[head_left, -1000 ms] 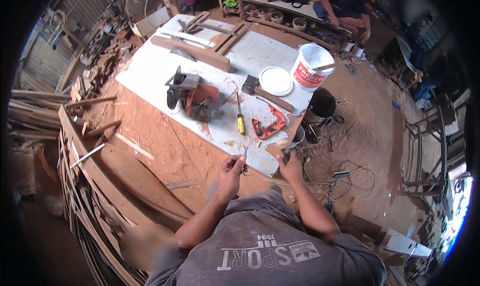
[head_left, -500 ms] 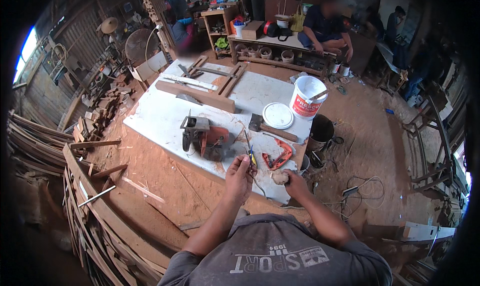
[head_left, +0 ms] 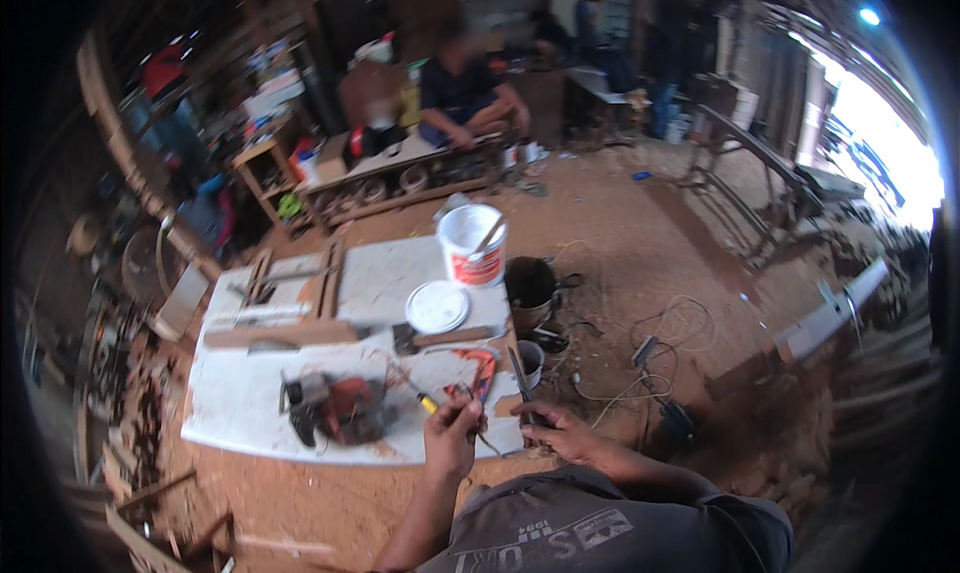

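My left hand (head_left: 450, 433) pinches a thin cord (head_left: 484, 443) above the white board (head_left: 225, 411). Beside it, my right hand (head_left: 555, 433) grips a long dark tool (head_left: 521, 378), pointing upward at the board's right edge. A screwdriver with a yellow handle (head_left: 428, 403) and an open orange-red plastic housing (head_left: 483, 371) lie just beyond my left hand. A red power tool (head_left: 345, 408) rests to their left. Farther back are a hammer (head_left: 450, 337), a white lid (head_left: 437, 303) and a white bucket (head_left: 472, 263).
A person (head_left: 460, 103) sits on a bench (head_left: 400, 153) at the back; others are behind. Wooden frames (head_left: 330, 283) lie on the board. A dark bucket (head_left: 530, 288) and tangled cables (head_left: 655, 393) are at the right. Scrap wood (head_left: 135, 483) lies at the left.
The view has tilted up toward the back of the workshop. My right hand now has the long dark tool upright in place of the small pale brown piece. My left hand keeps the cord.
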The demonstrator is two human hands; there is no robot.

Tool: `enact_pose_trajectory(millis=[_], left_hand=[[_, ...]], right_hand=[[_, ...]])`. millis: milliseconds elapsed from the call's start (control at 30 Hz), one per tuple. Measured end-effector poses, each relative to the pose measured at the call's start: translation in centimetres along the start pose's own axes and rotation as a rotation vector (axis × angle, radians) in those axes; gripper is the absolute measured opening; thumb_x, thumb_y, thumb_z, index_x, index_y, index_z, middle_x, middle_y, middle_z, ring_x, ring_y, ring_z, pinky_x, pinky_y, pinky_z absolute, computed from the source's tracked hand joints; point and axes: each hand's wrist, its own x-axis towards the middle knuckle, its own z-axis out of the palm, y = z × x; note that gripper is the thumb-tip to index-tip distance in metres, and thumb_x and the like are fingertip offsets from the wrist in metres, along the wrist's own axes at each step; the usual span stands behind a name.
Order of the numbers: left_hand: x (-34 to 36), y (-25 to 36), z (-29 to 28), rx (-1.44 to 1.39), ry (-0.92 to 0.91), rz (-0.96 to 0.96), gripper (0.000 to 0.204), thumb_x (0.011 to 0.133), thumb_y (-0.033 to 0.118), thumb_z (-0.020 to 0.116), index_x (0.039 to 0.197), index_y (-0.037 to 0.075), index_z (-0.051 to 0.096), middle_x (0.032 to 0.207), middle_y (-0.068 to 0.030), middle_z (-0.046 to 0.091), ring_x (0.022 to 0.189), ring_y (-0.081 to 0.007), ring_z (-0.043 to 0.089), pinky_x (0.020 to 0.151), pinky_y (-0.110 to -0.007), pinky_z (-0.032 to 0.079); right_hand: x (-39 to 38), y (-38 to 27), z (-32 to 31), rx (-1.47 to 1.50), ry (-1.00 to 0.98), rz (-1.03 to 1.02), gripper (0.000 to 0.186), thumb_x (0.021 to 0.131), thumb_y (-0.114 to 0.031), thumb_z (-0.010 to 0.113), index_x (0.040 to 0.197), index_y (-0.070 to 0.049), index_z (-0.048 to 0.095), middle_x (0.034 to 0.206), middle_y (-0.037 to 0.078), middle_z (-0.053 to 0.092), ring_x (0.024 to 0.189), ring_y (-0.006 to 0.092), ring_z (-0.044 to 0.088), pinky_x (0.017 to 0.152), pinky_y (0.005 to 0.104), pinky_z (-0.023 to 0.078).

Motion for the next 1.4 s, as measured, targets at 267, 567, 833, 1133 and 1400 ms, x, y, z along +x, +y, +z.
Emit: enact_pose_trajectory(millis=[267,567,833,1133,1400], left_hand=[[-0.6,-2.4,3.2,0.107,-0.148,-0.060,0.010,0.093,0.005,0.073,0.096,0.002,0.064,0.084,-0.0056,0.069,0.071,-0.0136,0.064,0.065,-0.027,0.051],[-1.4,-3.1,3.7,0.280,-0.341,0.007,0.014,0.097,0.012,0.071,0.097,0.000,0.064,0.081,-0.0043,0.066,0.067,-0.0089,0.056,0.061,-0.025,0.046],[-0.5,-2.4,2.0,0.000,-0.487,-0.323,0.013,0.102,0.018,0.063,0.099,0.006,0.062,0.086,-0.0055,0.064,0.063,-0.0099,0.050,0.055,-0.025,0.037],[-0.9,-3.2,2.8,0.142,-0.431,-0.084,0.018,0.106,0.017,0.056,0.115,0.003,0.062,0.085,-0.0102,0.068,0.056,-0.0093,0.048,0.052,-0.024,0.038],[-1.1,-3.1,3.8,0.347,-0.375,0.045,0.015,0.103,0.016,0.061,0.112,0.005,0.058,0.084,-0.0107,0.066,0.063,-0.0138,0.059,0.052,-0.026,0.046]], right_hand=[[-0.1,-6.2,1.6,-0.200,0.289,-0.273,0.026,0.099,-0.027,0.070,0.102,-0.001,0.074,0.081,-0.002,0.061,0.076,0.0042,0.054,0.068,0.0228,0.045],[-1.2,-7.1,1.5,0.208,0.352,-0.156,0.028,0.099,-0.028,0.069,0.095,-0.001,0.073,0.083,0.001,0.063,0.080,0.0086,0.056,0.073,0.0245,0.044],[-2.2,-8.8,1.9,0.538,0.285,-0.019,0.019,0.095,-0.022,0.074,0.095,-0.004,0.069,0.082,0.003,0.064,0.076,0.0127,0.063,0.069,0.0287,0.052],[-1.9,-8.4,1.3,0.611,0.342,0.018,0.019,0.090,-0.022,0.079,0.093,-0.006,0.069,0.082,0.003,0.066,0.075,0.0140,0.065,0.069,0.0329,0.054],[-2.2,-7.4,1.1,0.701,0.252,0.018,0.016,0.093,-0.020,0.076,0.087,-0.008,0.067,0.083,0.002,0.067,0.075,0.0146,0.067,0.067,0.0302,0.052]])
